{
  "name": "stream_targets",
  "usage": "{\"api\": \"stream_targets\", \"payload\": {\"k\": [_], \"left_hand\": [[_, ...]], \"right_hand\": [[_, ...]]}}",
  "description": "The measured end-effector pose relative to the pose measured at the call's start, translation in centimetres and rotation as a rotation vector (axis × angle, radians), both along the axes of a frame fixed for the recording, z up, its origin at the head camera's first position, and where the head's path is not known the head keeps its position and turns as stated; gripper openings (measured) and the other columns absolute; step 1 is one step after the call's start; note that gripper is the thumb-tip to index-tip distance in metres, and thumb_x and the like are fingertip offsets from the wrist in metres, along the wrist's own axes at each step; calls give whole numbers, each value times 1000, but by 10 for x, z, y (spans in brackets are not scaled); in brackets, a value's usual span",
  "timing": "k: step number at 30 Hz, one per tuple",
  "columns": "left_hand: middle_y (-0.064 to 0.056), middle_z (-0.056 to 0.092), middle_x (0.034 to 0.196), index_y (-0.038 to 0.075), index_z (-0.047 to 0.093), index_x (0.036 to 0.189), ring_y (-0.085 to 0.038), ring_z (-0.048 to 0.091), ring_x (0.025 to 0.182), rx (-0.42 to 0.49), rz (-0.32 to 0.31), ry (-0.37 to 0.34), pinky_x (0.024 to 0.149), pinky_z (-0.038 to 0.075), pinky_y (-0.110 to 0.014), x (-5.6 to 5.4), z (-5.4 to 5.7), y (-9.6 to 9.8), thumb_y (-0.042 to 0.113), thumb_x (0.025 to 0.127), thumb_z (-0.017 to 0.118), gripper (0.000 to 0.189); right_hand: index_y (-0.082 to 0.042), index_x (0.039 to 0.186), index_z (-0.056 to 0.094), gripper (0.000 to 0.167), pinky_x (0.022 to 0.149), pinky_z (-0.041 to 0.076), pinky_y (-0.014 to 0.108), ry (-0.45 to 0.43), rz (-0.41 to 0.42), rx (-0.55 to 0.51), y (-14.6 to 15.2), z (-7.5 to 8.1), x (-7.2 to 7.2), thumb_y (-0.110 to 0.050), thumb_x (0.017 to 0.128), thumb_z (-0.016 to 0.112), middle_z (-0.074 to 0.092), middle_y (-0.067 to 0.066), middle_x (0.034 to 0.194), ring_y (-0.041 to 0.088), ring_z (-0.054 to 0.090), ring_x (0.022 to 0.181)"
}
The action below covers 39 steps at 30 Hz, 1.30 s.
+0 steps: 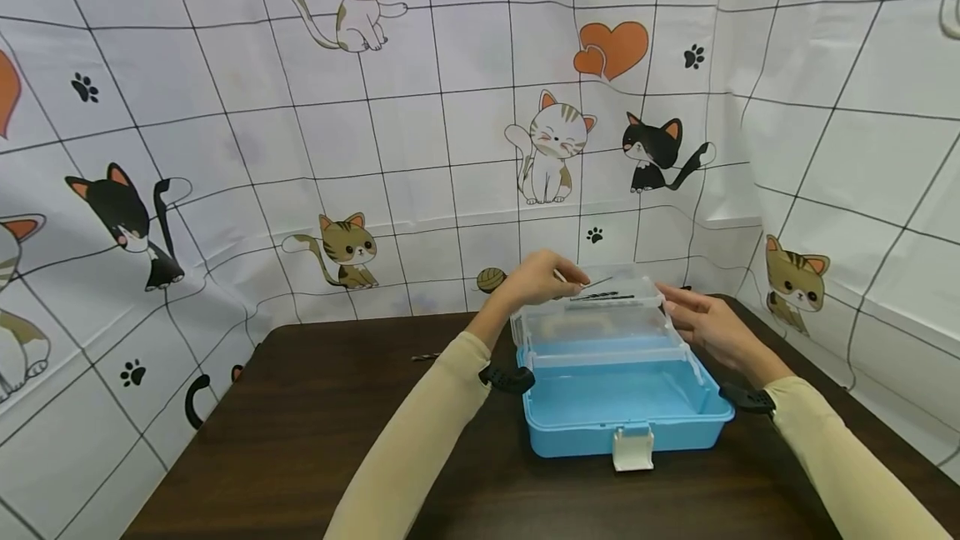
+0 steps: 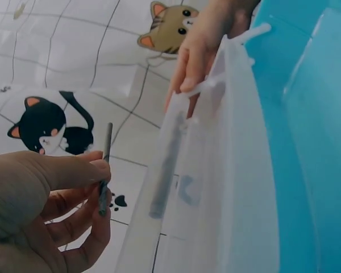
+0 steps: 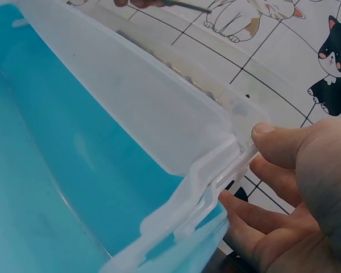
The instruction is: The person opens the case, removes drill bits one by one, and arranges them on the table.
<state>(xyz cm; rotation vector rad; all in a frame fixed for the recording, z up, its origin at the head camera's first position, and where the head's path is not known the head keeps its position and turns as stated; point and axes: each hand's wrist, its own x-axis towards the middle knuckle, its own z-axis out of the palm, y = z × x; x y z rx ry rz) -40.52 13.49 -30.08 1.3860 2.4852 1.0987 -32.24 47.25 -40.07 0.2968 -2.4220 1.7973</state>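
Between thumb and fingertips, my left hand (image 1: pixel 542 277) pinches a thin grey drill bit (image 2: pixel 108 142). It is raised over the far side of a light blue toolbox (image 1: pixel 585 440) whose lid side is folded back. Inside, a translucent tray (image 1: pixel 600 350) is lifted at the back. Several dark drill bits (image 1: pixel 602 297) lie in its far compartment. My right hand (image 1: pixel 716 330) holds the tray's right end; in the right wrist view the thumb (image 3: pixel 278 136) lies on the tray's corner and the other fingers are beneath.
A white latch (image 1: pixel 632 450) hangs at the toolbox's front. Another drill bit (image 1: pixel 424 357) lies on the dark wooden table (image 1: pixel 337 423), left of the toolbox and partly behind the left sleeve. A cat-print sheet (image 1: pixel 420 148) rises behind the table and on the right.
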Motion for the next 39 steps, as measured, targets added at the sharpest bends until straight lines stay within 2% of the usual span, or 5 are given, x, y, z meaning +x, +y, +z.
{"api": "stream_targets", "payload": {"k": [7,17,22,32,39], "left_hand": [[-2,73,109,2,75,119,-9,67,90,-10,-78,78,75,55,-25,12,-3,-21,10,100,68,21],[-1,74,106,5,77,114,-12,69,85,22,-15,179,71,55,-25,17,-13,-63,7,98,68,19],[-1,70,102,5,77,114,-15,68,85,55,21,213,70,55,-27,16,-24,-85,7,98,66,19],[2,69,101,8,77,114,-14,65,86,67,83,213,71,55,-32,2,-40,-123,9,97,66,20],[-2,70,102,9,78,109,-15,65,87,55,123,153,75,55,-35,-9,-57,-147,6,95,65,19]], "right_hand": [[-13,160,35,63,92,54,40,-10,-11,19,-2,2,1,-36,106,57,35,21,158,33,50,132],[-14,160,36,61,90,55,37,6,-3,13,2,6,1,-35,106,56,32,24,159,8,59,118],[-13,160,36,61,90,55,37,-2,10,-11,-1,4,2,-34,107,56,32,25,159,6,61,116],[-10,159,36,59,89,56,35,19,30,-25,-2,6,2,-30,108,55,33,24,159,5,61,116],[-9,159,36,58,89,56,35,7,31,-34,-3,5,5,-28,107,56,38,18,158,6,61,115]]}}
